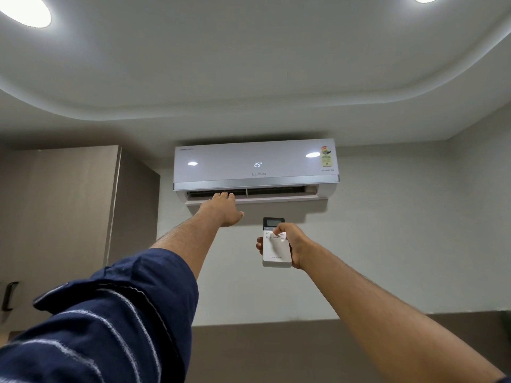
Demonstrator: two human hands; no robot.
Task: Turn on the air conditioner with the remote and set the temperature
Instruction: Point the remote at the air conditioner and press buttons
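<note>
Remote sits upright in the right hand, below the air conditioner and right of centre. At far left, one tall cupboard carries a dark handle. One navy sleeve covers the left arm, which reaches up; the left hand is spread open under the unit's vent, fingers at the open louvre, holding nothing. The single unit hangs on the wall, display reading 25. Right-hand fingers wrap the remote, thumb on its buttons below the small screen. Two ceiling lights glow above.
</note>
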